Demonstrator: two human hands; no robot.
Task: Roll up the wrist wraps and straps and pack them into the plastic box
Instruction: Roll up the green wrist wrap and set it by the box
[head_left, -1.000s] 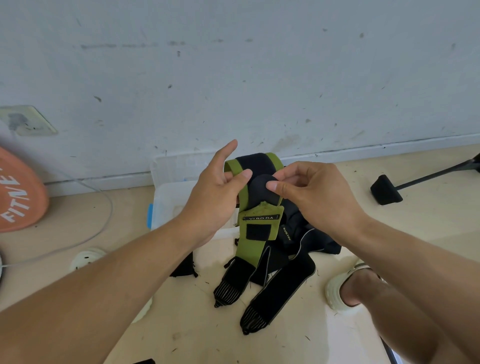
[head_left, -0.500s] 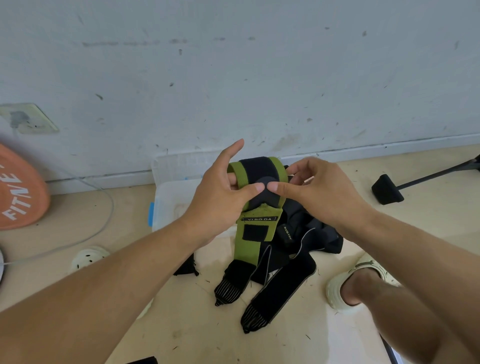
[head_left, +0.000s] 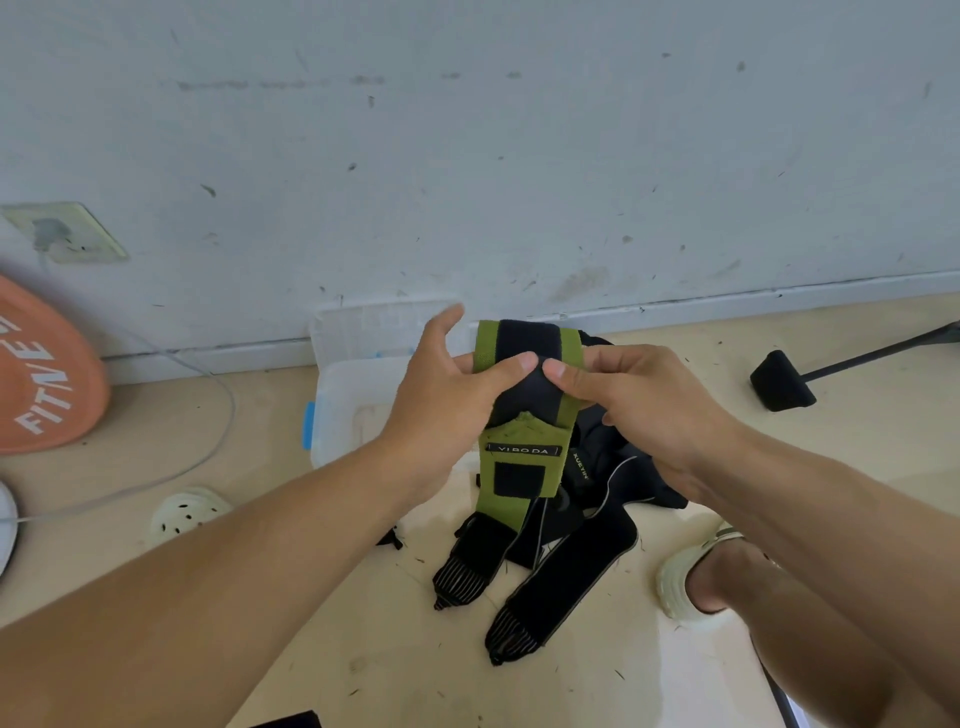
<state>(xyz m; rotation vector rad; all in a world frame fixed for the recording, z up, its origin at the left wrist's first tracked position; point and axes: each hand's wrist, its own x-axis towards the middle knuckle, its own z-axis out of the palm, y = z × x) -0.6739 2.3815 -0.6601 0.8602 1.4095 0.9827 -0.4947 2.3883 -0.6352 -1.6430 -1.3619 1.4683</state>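
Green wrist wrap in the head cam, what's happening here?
A person holds the green and black wrist wrap up in front of them with both hands, left hand and right hand pinching its top where the roll is starting. Its tail hangs down toward a pile of black straps on the floor. The clear plastic box sits open behind by the wall, and no straps show in the visible part of it.

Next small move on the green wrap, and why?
Probably another turn of the roll: both the left hand and right hand pinch the green wrist wrap at its rolled top, while its tail hangs unrolled towards the floor. The plastic box waits behind.
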